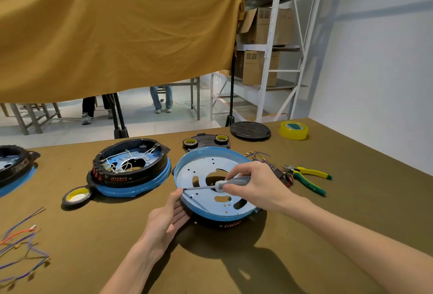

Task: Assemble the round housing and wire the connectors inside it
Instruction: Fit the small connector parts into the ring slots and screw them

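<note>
A round blue housing plate (pixel 206 167) with several cut-outs sits tilted on a black ring (pixel 225 223) in front of me. My right hand (pixel 255 186) grips a grey-handled screwdriver (pixel 230 183) lying almost flat, its tip pointing left to the plate's near-left rim. My left hand (pixel 167 218) steadies the housing's left edge, thumb up against the rim by the tip. A second housing (pixel 131 169), black ring on a blue base with white wires inside, stands to the left.
Black tape roll (pixel 77 196) lies by the second housing. Loose purple and red wires (pixel 21 242) at left, more wires (pixel 260 156) and yellow-green pliers (pixel 307 177) at right. Yellow tape (pixel 294 130), black lid (pixel 250 130) and black part with tape rolls (pixel 206 142) sit at the back. Third housing (pixel 14 167) far left.
</note>
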### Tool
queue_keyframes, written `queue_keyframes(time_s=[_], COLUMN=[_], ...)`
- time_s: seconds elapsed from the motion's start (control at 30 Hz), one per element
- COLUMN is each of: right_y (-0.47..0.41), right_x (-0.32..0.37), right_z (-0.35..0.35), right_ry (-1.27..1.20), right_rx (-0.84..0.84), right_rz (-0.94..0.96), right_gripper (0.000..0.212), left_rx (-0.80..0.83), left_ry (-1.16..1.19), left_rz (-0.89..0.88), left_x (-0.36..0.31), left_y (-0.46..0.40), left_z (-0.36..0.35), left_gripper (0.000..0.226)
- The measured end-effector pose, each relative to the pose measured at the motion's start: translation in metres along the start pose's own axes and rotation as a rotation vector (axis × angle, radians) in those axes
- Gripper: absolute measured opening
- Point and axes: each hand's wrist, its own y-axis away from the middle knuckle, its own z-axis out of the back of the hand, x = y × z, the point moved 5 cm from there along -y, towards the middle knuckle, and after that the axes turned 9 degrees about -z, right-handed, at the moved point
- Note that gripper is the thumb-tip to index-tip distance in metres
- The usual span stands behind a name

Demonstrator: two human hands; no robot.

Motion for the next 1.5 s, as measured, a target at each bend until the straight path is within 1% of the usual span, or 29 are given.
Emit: queue_keyframes(time_s=[0.1,0.4,0.47,0.63,0.73,0.83,0.9,0.97,1.07,1.17,1.23,1.3,1.37,1.47,1.5], right_y=[-0.003,-0.008,-0.009,-0.010,-0.009,-0.010,-0.013,-0.020,-0.039,-0.067,-0.084,-0.098,-0.111,-0.122,-0.123], right_x=[0.004,0.008,0.009,0.018,0.030,0.047,0.060,0.077,0.105,0.124,0.136,0.142,0.140,0.133,0.132], right_z=[-0.002,0.007,0.009,0.007,0.006,0.006,0.008,0.008,0.009,0.004,0.000,-0.003,-0.007,-0.017,-0.018], right_ry=[0.008,0.091,0.103,0.131,0.226,0.337,0.404,0.459,0.586,0.604,0.621,0.661,0.698,0.734,0.730], right_rx=[0.002,-0.012,-0.010,0.028,0.046,0.080,0.097,0.130,0.191,0.363,0.418,0.385,0.348,0.344,0.364], right_rz=[0.012,0.053,0.057,0.086,0.163,0.251,0.275,0.278,0.278,0.200,0.194,0.222,0.202,0.143,0.141], right_gripper=[0.015,0.014,0.015,0.017,0.019,0.021,0.021,0.023,0.021,0.023,0.026,0.024,0.025,0.043,0.044], left_rx=[0.003,-0.004,-0.006,0.000,-0.011,-0.012,-0.005,0.002,0.039,0.074,0.096,0.114,0.110,0.104,0.099], left_ry=[0.001,-0.009,-0.007,-0.011,-0.011,-0.016,-0.023,-0.027,-0.029,-0.028,-0.021,-0.016,-0.008,-0.023,-0.024], left_rz=[-0.003,0.004,0.005,-0.002,0.007,0.011,0.010,0.009,0.026,0.071,0.104,0.133,0.148,0.149,0.145], left_x=[0.001,0.005,0.005,0.006,0.006,0.005,0.006,0.006,0.006,0.006,0.007,0.008,0.009,0.010,0.011], left_y=[-0.001,-0.007,-0.007,-0.006,-0.006,-0.006,-0.007,-0.008,-0.009,-0.010,-0.010,-0.010,-0.012,-0.015,-0.016], left_z=[0.000,0.003,0.003,0.001,0.001,0.002,0.003,0.004,0.005,0.008,0.009,0.009,0.010,0.009,0.009], left_gripper=[0.084,0.067,0.069,0.084,0.097,0.097,0.096,0.097,0.089,0.082,0.080,0.079,0.077,0.076,0.074])
